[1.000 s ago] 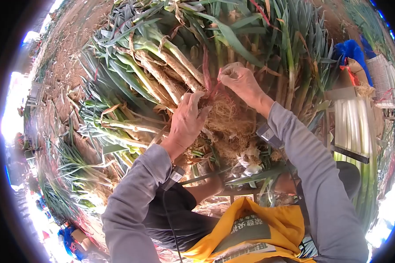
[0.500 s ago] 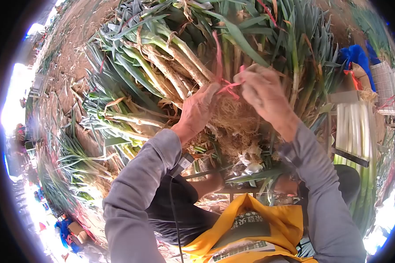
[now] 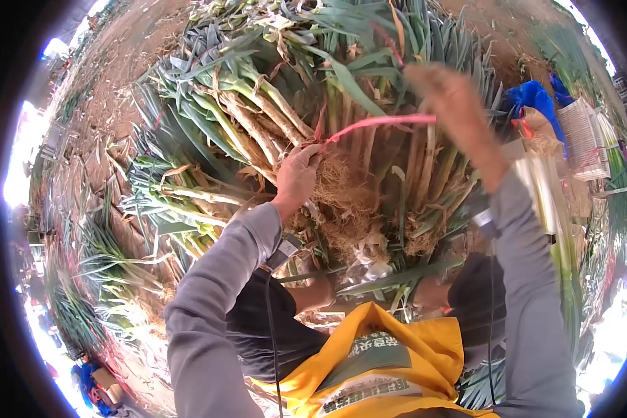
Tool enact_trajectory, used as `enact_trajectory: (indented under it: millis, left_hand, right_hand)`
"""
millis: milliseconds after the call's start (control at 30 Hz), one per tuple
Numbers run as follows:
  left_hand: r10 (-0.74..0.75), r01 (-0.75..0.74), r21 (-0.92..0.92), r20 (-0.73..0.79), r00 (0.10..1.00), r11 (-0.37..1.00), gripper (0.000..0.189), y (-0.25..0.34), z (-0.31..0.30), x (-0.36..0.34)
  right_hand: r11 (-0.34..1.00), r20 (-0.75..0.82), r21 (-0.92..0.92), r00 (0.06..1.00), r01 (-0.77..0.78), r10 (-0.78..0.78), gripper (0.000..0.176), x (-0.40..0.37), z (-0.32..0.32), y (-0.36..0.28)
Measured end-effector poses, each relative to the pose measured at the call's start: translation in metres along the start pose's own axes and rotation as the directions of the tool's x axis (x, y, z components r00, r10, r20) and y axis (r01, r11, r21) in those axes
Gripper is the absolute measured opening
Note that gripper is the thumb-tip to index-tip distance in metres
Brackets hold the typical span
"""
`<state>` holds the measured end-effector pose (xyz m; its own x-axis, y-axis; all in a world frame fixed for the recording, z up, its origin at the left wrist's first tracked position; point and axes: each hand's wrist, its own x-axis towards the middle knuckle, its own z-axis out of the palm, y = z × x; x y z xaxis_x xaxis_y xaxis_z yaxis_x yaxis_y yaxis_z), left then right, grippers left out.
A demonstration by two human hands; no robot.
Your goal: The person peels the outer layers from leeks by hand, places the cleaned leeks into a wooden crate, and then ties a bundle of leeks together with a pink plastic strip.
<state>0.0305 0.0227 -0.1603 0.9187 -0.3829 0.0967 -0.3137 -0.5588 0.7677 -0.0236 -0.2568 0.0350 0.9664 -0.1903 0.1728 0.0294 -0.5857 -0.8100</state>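
My left hand [image 3: 298,175] is closed in a pinch on a pink string [image 3: 383,120], just above a tangle of pale roots [image 3: 345,202]. From there the string runs nearly straight to my right hand [image 3: 456,111], which is raised to the right and smeared by motion. The string's far end meets this hand, whose fingers look closed around it. Bundled green onions [image 3: 265,115] with brown-skinned stalks lie just beyond my left hand. More green onions [image 3: 421,150] are behind the string, below my right hand.
Trimmed white stalks [image 3: 536,191] lie at the right, near a blue bag [image 3: 536,101] and a pale slatted crate [image 3: 584,139]. Loose green onions [image 3: 111,240] cover the ground at the left. A yellow apron [image 3: 369,355] covers my lap.
My right hand has moved up and to the right, away from my left hand, drawing the pink string out between them. My left hand stays near the roots.
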Motion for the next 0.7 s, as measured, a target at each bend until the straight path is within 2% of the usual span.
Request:
enact_trajectory:
  millis: [33, 67, 100, 133, 167, 200, 233, 267, 300, 367, 400, 433, 467, 500, 533, 567, 600, 667, 700]
  left_hand:
    - [0.005, -0.005, -0.003, -0.032, 0.999, 1.000, 0.025, 0.010, -0.002, -0.004]
    - [-0.004, 0.005, 0.004, -0.034, 0.999, 1.000, 0.025, 0.009, -0.001, -0.006]
    - [0.034, -0.032, 0.027, -0.066, 0.997, 0.999, 0.024, 0.006, 0.002, -0.008]
    - [0.081, -0.077, 0.052, -0.096, 0.992, 0.996, 0.023, 0.005, 0.003, -0.008]
    - [0.051, -0.045, 0.069, -0.090, 0.995, 0.997, 0.021, 0.015, 0.000, -0.012]
    - [0.053, -0.046, 0.080, -0.092, 0.994, 0.996, 0.021, 0.020, -0.001, -0.014]
    - [0.101, -0.096, 0.075, -0.075, 0.992, 0.993, 0.017, 0.022, -0.002, -0.016]
    - [0.149, -0.144, 0.074, -0.062, 0.987, 0.987, 0.014, 0.023, -0.003, -0.016]
    - [0.149, -0.141, 0.096, -0.073, 0.986, 0.985, 0.014, 0.023, -0.004, -0.016]
    - [0.207, -0.206, 0.021, -0.057, 0.977, 0.978, 0.017, 0.022, -0.005, -0.015]
    - [0.205, -0.203, 0.037, -0.068, 0.976, 0.979, 0.017, 0.017, -0.004, -0.014]
    - [0.213, -0.213, 0.004, 0.013, 0.977, 0.977, 0.021, 0.010, -0.002, -0.011]
    - [0.223, -0.220, -0.034, 0.097, 0.970, 0.975, 0.025, 0.002, -0.002, -0.009]
    - [0.224, -0.222, -0.029, 0.090, 0.970, 0.975, 0.025, -0.005, -0.004, -0.005]
    - [0.272, -0.271, -0.022, 0.155, 0.950, 0.962, 0.030, -0.010, -0.006, -0.001]
    - [0.313, -0.315, -0.025, 0.222, 0.924, 0.949, 0.035, -0.015, -0.005, -0.002]
    - [0.310, -0.311, -0.033, 0.222, 0.924, 0.950, 0.035, -0.016, -0.007, -0.006]
    - [0.462, -0.478, -0.009, 0.273, 0.844, 0.878, 0.045, -0.013, -0.016, -0.009]
    - [0.448, -0.502, 0.049, 0.383, 0.808, 0.864, 0.054, -0.017, -0.021, -0.008]
  right_hand:
    - [0.999, 0.128, 0.044, 0.992, -0.021, 0.015, 0.042, -0.011, 0.021, -0.002]
    - [0.994, 0.152, -0.008, 0.983, -0.107, 0.107, 0.032, -0.015, 0.049, 0.005]
    - [0.944, 0.182, -0.258, 0.970, 0.204, -0.160, 0.024, -0.009, 0.075, 0.052]
    - [0.927, 0.322, -0.368, 0.924, -0.077, 0.205, 0.021, -0.013, 0.085, 0.041]
    - [0.960, 0.498, -0.256, 0.836, -0.112, 0.230, 0.024, -0.013, 0.095, 0.043]
    - [0.938, 0.441, 0.189, 0.878, -0.292, 0.185, 0.027, -0.024, 0.123, 0.073]
    - [0.993, 0.275, 0.093, 0.957, 0.068, -0.092, 0.028, -0.026, 0.135, 0.076]
    - [0.912, 0.137, -0.058, 0.908, 0.406, -0.396, 0.030, -0.026, 0.147, 0.076]
    - [0.907, 0.131, -0.039, 0.902, 0.420, -0.412, 0.030, -0.023, 0.158, 0.078]
    - [0.852, 0.157, 0.248, 0.849, 0.461, -0.505, 0.032, -0.019, 0.172, 0.084]
    - [0.842, 0.155, 0.262, 0.841, 0.472, -0.519, 0.032, -0.021, 0.171, 0.079]
    - [0.827, 0.204, 0.561, 0.961, 0.043, -0.188, 0.032, -0.026, 0.165, 0.072]
    - [0.562, 0.364, 0.738, 0.922, -0.374, 0.134, 0.034, -0.029, 0.158, 0.069]
    - [0.364, 0.328, 0.841, 0.912, -0.401, 0.246, 0.036, -0.027, 0.162, 0.082]
    - [0.366, 0.331, 0.840, 0.912, -0.402, 0.242, 0.036, -0.032, 0.158, 0.079]
    - [0.315, 0.399, 0.826, 0.880, -0.467, 0.259, 0.038, -0.046, 0.151, 0.076]
    - [0.263, 0.463, 0.807, 0.843, -0.529, 0.276, 0.040, -0.064, 0.141, 0.067]
    - [0.611, 0.411, 0.594, 0.850, -0.524, 0.330, 0.043, -0.107, 0.135, 0.024]
    - [0.615, 0.403, 0.588, 0.849, -0.526, 0.341, 0.043, -0.125, 0.127, 0.019]
